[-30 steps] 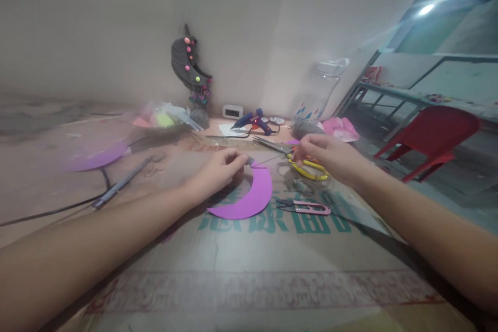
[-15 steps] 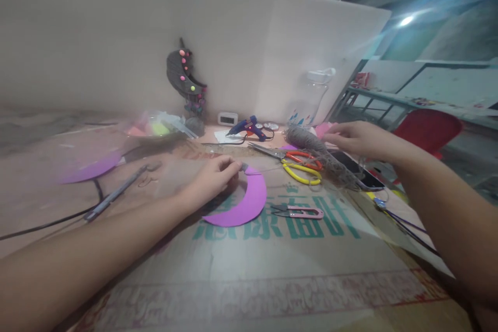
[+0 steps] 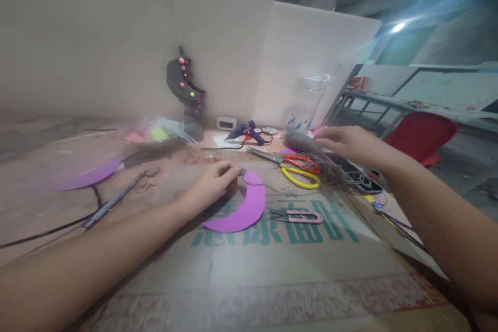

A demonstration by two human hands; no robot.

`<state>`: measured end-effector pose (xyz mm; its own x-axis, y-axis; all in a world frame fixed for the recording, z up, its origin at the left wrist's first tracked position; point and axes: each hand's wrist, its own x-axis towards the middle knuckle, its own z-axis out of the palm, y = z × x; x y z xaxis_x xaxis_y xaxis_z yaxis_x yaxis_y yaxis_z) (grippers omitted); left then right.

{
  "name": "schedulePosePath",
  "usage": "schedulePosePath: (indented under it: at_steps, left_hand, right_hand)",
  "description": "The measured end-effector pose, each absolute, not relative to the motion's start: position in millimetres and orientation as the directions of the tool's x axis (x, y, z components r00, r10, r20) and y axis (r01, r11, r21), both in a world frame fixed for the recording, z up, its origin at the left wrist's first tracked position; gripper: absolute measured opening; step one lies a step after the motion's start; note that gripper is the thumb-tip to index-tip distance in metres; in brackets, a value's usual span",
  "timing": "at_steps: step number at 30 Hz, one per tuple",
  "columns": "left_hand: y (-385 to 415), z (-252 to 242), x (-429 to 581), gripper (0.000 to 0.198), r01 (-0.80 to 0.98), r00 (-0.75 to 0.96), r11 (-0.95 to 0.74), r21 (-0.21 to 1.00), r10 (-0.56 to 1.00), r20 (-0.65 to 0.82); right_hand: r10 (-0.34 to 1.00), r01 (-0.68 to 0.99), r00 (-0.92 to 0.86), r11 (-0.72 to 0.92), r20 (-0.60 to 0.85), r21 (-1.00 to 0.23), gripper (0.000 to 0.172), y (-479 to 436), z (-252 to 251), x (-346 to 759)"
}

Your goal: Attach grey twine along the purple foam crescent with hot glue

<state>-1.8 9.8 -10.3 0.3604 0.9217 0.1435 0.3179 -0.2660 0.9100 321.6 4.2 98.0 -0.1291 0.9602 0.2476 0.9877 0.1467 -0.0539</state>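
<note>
Two bare hands are showing, well apart. Left hand [image 3: 216, 187]: thumb and forefinger are pinching the upper tip of a purple crescent [image 3: 254, 206], right at its grey yarn wrapping [image 3: 243, 171], probably to be keeping the turns from loosening. The crescent is lying on a printed sheet [image 3: 233, 280], bulging to the right, its lower point trailing left. Right hand [image 3: 352, 146]: fingers are bending beside a grey yarn bundle [image 3: 301, 141]; whether they are gripping any of it, cannot tell. A grey strand [image 3: 254, 184] is crossing the crescent just below the wrapping, then running rightward in a slack curve; nothing seems to be pulling it, so the left pinch is likely doing the securing. Loose loops from the bundle are sprawling over a dark phone [image 3: 374, 185]. Pink-handled snips [image 3: 305, 217] are lying just right of the crescent, tips facing it, presumably for being within reach. Scissors [image 3: 282, 158] are resting farther back, blades pointing left, handles toward the right side. Beyond, a blue glue gun [image 3: 251, 132] is sitting with its nozzle by white paper [image 3: 221, 142], perhaps for catching drips. A bottle [image 3: 309, 104] is standing at the far edge, seemingly out of the way.
</note>
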Motion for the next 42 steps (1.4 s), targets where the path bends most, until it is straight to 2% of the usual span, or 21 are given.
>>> schedulePosePath:
  at_steps: [2, 5, 9, 15, 19, 26, 29, 32, 37, 40, 42]
  left_hand:
    - [9.2, -10.3, -1.5, 0.034, 0.313, 0.371, -0.259, 0.914, 0.919, 0.133]
    - [10.7, -12.1, -1.0, 0.036, 0.292, 0.379, -0.259, 0.921, 0.915, 0.137]
    - [11.1, -12.3, -0.3, 0.035, 0.275, 0.377, -0.247, 0.929, 0.917, 0.132]
    - [8.0, -8.2, 0.4, 0.034, 0.251, 0.371, -0.258, 0.933, 0.916, 0.154]
    - [9.5, -9.7, -0.4, 0.034, 0.253, 0.375, -0.265, 0.930, 0.913, 0.159]
    - [10.1, -11.3, -0.4, 0.034, 0.258, 0.381, -0.244, 0.935, 0.915, 0.133]
    - [10.6, -13.5, -0.5, 0.034, 0.244, 0.377, -0.240, 0.940, 0.916, 0.136]
    - [10.4, -14.7, -1.0, 0.034, 0.237, 0.377, -0.242, 0.941, 0.915, 0.141]
    - [7.8, -11.7, -2.3, 0.033, 0.263, 0.378, -0.231, 0.937, 0.918, 0.120]
    - [7.8, -11.5, -2.6, 0.032, 0.265, 0.376, -0.214, 0.940, 0.921, 0.103]
    - [8.5, -12.3, -2.1, 0.032, 0.259, 0.367, -0.193, 0.946, 0.926, 0.089]
  right_hand:
    - [0.949, 0.969, -0.225, 0.241, 0.223, -0.049, 0.037, 13.7, 93.3, 302.1]
    - [0.946, 0.955, -0.275, 0.290, 0.174, -0.069, 0.042, 42.4, 83.5, 277.7]
    - [0.947, 0.931, -0.280, 0.308, 0.159, -0.197, 0.052, 89.6, 67.8, 248.7]
    - [0.942, 0.899, -0.274, 0.322, 0.192, -0.297, 0.047, 136.3, 38.2, 214.3]
    - [0.949, 0.895, -0.219, 0.288, 0.226, -0.341, 0.038, 145.4, 25.9, 205.1]
    - [0.944, 0.844, -0.139, 0.270, 0.298, -0.463, 0.036, 113.5, 41.2, 208.2]
    - [0.947, 0.837, -0.046, 0.210, 0.317, -0.506, 0.035, 82.2, 51.0, 215.9]
    - [0.951, 0.810, 0.063, 0.129, 0.304, -0.572, 0.042, 46.3, 57.8, 224.5]
    - [0.970, 0.644, -0.107, 0.236, 0.219, -0.728, 0.029, -4.1, 47.9, 232.6]
    - [0.976, 0.687, -0.127, 0.214, 0.176, -0.695, 0.029, -19.7, 29.0, 235.9]
    - [0.975, 0.741, -0.090, 0.203, 0.205, -0.641, 0.030, -23.4, 17.1, 238.6]
